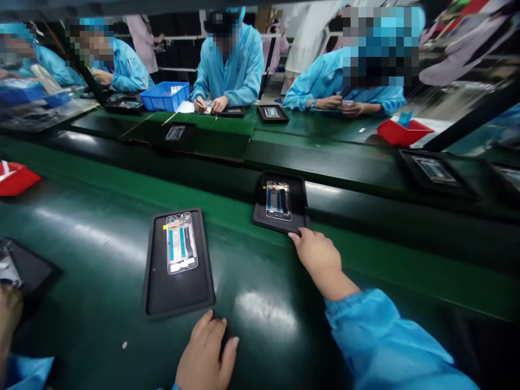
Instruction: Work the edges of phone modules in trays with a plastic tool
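Reaching forward, my right hand [319, 257] pinches the near right corner of a black tray [260, 219] at the conveyor's edge. An opened phone [278, 200] lies in that tray, its inside parts showing. On the green bench nearer to me is a second black tray [176, 298] with another opened phone [181, 244], which has a yellow tab at its left edge. Just below this tray, my left hand [209, 355] rests with fingers stretched out and thumb apart, holding nothing.
Across the dark conveyor belt [345, 195], several co-workers in blue sit at work. More trays with phones ride the belt, such as a black tray [436, 173] at right. A red bin [18, 179] stands at left. A co-worker's hand [8, 314] is at lower left.
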The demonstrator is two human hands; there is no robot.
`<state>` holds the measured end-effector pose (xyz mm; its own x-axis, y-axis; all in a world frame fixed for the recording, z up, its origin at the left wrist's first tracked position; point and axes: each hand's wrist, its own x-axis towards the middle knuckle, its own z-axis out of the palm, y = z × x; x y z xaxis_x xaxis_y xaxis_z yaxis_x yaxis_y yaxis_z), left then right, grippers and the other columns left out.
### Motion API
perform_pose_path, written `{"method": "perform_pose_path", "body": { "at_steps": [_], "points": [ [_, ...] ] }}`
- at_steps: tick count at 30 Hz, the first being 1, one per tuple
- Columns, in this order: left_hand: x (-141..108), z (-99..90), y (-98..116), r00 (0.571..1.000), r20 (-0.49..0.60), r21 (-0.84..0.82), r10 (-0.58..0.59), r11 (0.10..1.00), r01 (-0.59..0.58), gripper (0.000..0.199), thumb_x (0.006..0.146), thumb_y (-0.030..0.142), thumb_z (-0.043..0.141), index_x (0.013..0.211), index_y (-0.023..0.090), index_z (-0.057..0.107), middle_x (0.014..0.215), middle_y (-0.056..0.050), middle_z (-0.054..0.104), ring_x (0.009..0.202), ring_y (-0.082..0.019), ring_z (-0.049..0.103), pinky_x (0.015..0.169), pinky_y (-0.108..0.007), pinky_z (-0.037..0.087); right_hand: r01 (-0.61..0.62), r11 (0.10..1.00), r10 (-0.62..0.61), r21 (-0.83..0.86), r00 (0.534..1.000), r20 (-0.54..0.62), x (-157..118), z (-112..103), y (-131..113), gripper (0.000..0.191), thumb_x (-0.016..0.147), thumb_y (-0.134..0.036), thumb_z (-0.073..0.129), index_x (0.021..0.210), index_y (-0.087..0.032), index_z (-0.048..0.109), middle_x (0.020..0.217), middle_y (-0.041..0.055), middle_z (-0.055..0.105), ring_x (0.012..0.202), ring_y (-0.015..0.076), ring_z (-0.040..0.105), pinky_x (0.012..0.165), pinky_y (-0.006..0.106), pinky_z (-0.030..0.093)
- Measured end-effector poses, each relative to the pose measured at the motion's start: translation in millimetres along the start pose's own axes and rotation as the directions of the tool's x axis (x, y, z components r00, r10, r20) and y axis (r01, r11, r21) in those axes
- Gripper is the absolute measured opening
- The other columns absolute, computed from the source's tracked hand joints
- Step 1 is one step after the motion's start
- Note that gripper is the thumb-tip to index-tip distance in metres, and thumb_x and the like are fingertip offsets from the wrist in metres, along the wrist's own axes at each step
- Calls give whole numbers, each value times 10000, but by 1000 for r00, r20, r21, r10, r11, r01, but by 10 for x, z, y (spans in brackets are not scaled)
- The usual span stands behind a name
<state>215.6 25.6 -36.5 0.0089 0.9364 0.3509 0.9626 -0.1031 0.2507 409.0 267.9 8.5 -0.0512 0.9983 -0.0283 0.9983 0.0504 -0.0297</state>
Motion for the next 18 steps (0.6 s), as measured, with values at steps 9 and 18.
{"method": "perform_pose_path", "body": {
  "at_steps": [9, 18],
  "points": [
    [49, 7, -33, 999, 29, -16, 24, 1000, -23, 331, 831, 369, 367, 909, 139, 592, 872, -85, 659, 942, -268, 560, 767, -418, 495, 298, 953, -300, 47, 918, 260, -2021, -137, 119, 281, 845, -306, 430, 689, -177, 625, 665, 85, 625, 673, 230, 589, 589, 300, 410],
    [-257, -74, 495, 948, 309, -15, 74, 997, -72, 417, 825, 356, 367, 1139, 109, 483, 1047, -127, 597, 1054, -304, 481, 928, -538, 320, 183, 778, -339, 601, 928, 156, -2843, -162, 261, 231, 851, -267, 417, 946, -220, 622, 889, 17, 652, 819, 169, 576, 754, 274, 410]
  ]
}}
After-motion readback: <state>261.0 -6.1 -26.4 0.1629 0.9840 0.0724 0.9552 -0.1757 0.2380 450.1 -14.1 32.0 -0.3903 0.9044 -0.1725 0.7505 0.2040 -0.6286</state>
